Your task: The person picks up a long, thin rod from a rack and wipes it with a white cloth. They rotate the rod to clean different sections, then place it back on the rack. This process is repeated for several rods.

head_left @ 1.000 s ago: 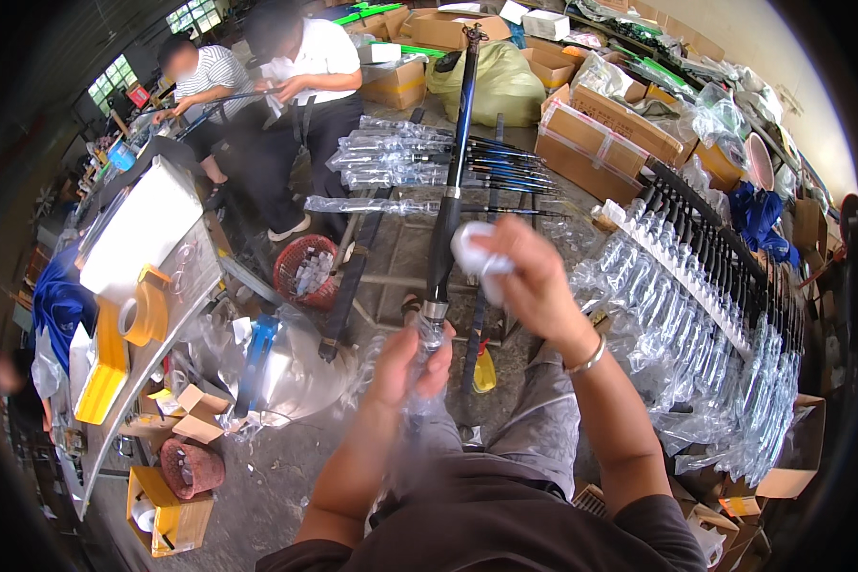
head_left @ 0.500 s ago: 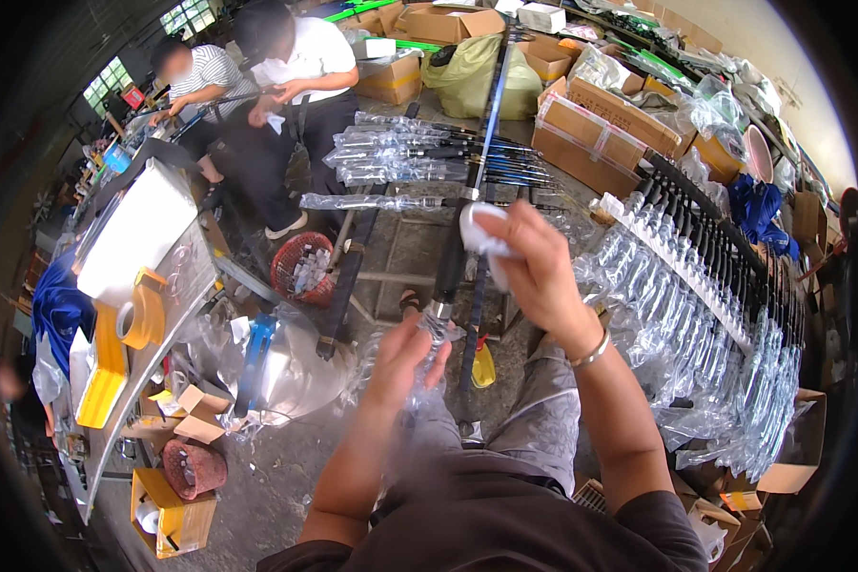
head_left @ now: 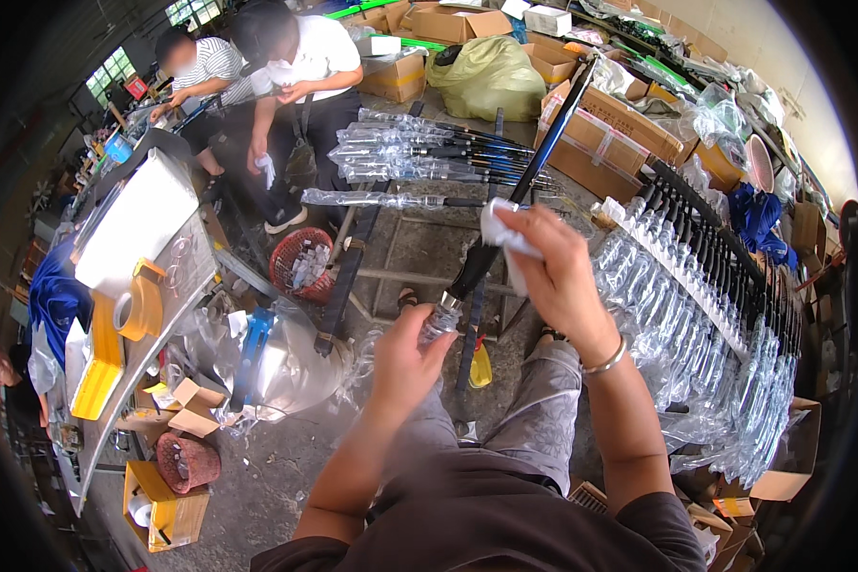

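Note:
A black fishing rod [head_left: 474,270] slants up and to the right in front of me. My left hand [head_left: 402,360] is closed round its lower end, where clear plastic film [head_left: 440,322] bunches below the metal ring. Higher up, my right hand [head_left: 561,272] pinches a white cloth [head_left: 499,227] against the rod above its dark handle; the fingers partly hide the cloth. Beyond my hands, several plastic-sleeved rods [head_left: 381,157] lie in a pile on a metal stand [head_left: 400,276], with a single sleeved rod [head_left: 372,198] nearer me.
On the right, a rack [head_left: 682,276] carries many bagged rods. To the left are a table [head_left: 167,329] with a tape roll [head_left: 141,307], a red basket [head_left: 281,250] and a plastic-wrapped bundle [head_left: 300,367]. Two people [head_left: 319,57] work at the back left. Cardboard boxes [head_left: 591,157] stand behind.
The rod has tilted further to the right at its upper end. My right hand has shifted slightly right with the cloth. One person at the back has lowered a hand holding white material.

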Motion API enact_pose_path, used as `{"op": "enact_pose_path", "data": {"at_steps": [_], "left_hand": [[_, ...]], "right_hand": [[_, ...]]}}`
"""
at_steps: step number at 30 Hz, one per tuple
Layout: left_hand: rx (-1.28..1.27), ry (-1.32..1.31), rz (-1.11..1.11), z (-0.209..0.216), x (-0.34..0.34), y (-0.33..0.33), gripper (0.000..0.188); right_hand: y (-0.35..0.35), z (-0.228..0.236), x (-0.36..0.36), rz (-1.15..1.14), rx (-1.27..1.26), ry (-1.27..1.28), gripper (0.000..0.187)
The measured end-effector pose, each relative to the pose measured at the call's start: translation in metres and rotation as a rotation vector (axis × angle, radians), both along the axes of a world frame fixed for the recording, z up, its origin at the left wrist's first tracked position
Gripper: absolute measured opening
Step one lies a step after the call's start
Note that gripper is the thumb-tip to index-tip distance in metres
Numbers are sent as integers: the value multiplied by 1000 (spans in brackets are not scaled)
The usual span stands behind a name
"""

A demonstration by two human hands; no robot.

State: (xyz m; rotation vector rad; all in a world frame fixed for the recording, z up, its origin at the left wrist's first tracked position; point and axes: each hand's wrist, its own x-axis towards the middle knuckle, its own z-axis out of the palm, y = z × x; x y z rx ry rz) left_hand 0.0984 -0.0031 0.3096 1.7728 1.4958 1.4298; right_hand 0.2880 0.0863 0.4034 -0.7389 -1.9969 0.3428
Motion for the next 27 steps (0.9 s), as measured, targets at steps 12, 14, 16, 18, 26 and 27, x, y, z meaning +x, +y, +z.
{"op": "enact_pose_path", "data": {"at_steps": [12, 14, 16, 18, 26, 27], "left_hand": [[-14, -99, 56, 1, 1, 0, 27], [-100, -269, -32, 1, -2, -2, 25], [-231, -466, -157, 0, -6, -3, 24], [-247, -565, -234, -2, -6, -1, 26], [-318, -752, -311, -6, -5, -4, 26], [-328, -762, -319, -7, -5, -4, 27]], "right_hand": [[-37, -39, -12, 523, -510, -51, 34], [-29, -27, 3, 738, -662, -28, 35], [-24, -26, 7, 558, -476, 14, 40], [-10, -16, 3, 244, -241, 45, 43], [-18, -51, -15, 307, -218, 0, 42], [-19, -52, -14, 367, -308, 21, 40]]}}
